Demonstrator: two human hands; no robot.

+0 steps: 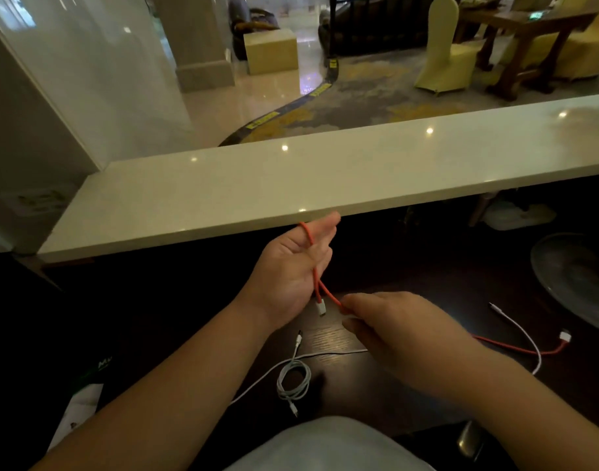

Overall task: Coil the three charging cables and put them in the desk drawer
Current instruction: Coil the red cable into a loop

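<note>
A red charging cable [314, 266] loops over the fingers of my left hand [291, 270], its white plug hanging below the palm. My right hand [393, 321] pinches the same cable just right of that plug. The cable's other end lies on the dark desk [393, 277] at the right, ending in a white plug [565, 335]. A white cable [293, 377] lies partly coiled near the desk's front edge. Another white cable [526, 338] curves across the red one at the right. No drawer is in view.
A pale stone counter ledge [291, 185] runs above the desk's far side. A round metal tray [577, 277] sits at the right. White paper [77, 413] lies at the lower left. A metal cylinder [470, 440] stands near the front edge.
</note>
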